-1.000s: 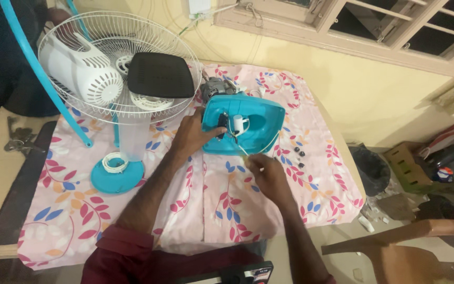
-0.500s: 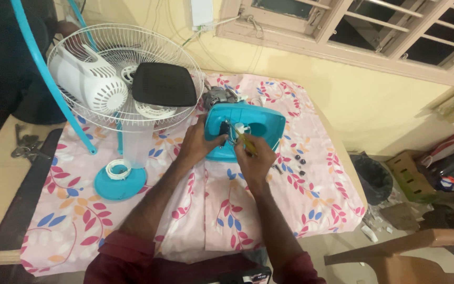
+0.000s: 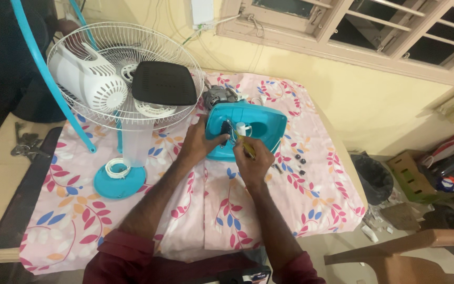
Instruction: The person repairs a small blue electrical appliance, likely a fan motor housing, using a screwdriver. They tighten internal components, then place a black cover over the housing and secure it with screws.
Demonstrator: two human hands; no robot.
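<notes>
Pink floral cloth (image 3: pixel 269 210) covers the table, where a white wire fan guard (image 3: pixel 127 68) holding a white motor cover and a black panel lies at the left. Right of it, the turquoise fan housing (image 3: pixel 261 129) lies with its long axis across the table, narrower end pointing right; the left hand (image 3: pixel 198 144) grips its left edge, fingers curled. The right hand (image 3: pixel 250 160), which lay lower on the cloth a second ago, now pinches a yellow-handled screwdriver (image 3: pixel 245 147) at the housing; a brown carton (image 3: pixel 411 176) sits on the floor, far right.
</notes>
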